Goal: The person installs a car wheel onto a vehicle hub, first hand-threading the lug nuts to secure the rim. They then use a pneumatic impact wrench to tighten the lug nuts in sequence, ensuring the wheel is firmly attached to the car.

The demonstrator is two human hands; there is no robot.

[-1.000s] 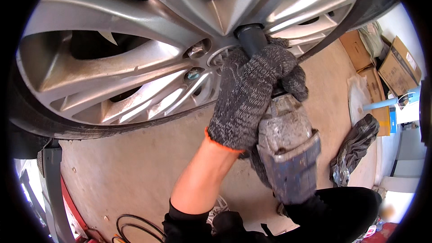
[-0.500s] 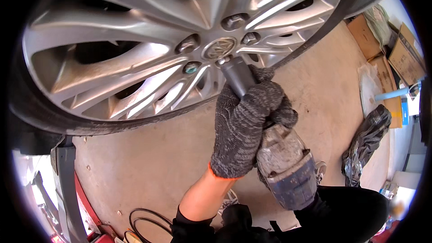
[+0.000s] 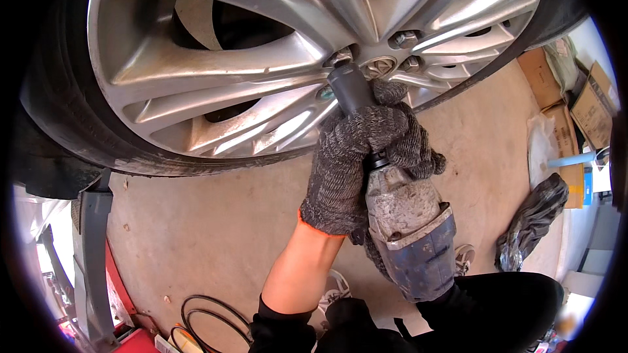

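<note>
Wheel: silver multi-spoke rim point(image 3: 229, 65) across the upper view, dark tyre point(image 3: 72, 91) around it; centre cap point(image 3: 381, 66) and two lug bolts point(image 3: 403, 40) show to the right of the socket point(image 3: 352, 88).
In the way: spokes crowd the bolt recesses; a greenish bolt point(image 3: 325, 93) sits partly hidden beside the socket.
Right side: crumpled black plastic bag point(image 3: 533, 222) on the floor point(image 3: 216, 235); cardboard boxes point(image 3: 592, 111) and a light blue tube point(image 3: 572, 159) beyond it.
Left side: grey metal post point(image 3: 93, 255), upright near the tyre; black hose point(image 3: 212, 300) coiled low, near the forearm.
Impact tool: worn grey-and-blue body point(image 3: 412, 238), below the wheel, tilted, nose up toward the hub; socket mouth right by a recessed bolt point(image 3: 341, 57), contact cannot be told.
Left grip point(image 3: 356, 150): dark knit glove, orange cuff, fingers closed around the lower part of the socket.
Right grip point(image 3: 376, 258): mostly hidden behind the tool body, only a strip of glove showing; how far closed, cannot tell.
Edges: lower tyre edge curves just above the bare floor; dark trouser leg point(image 3: 510, 300) bounds the tool's rear.
Open room: bare floor both sides of the tool, wider to the left.
</note>
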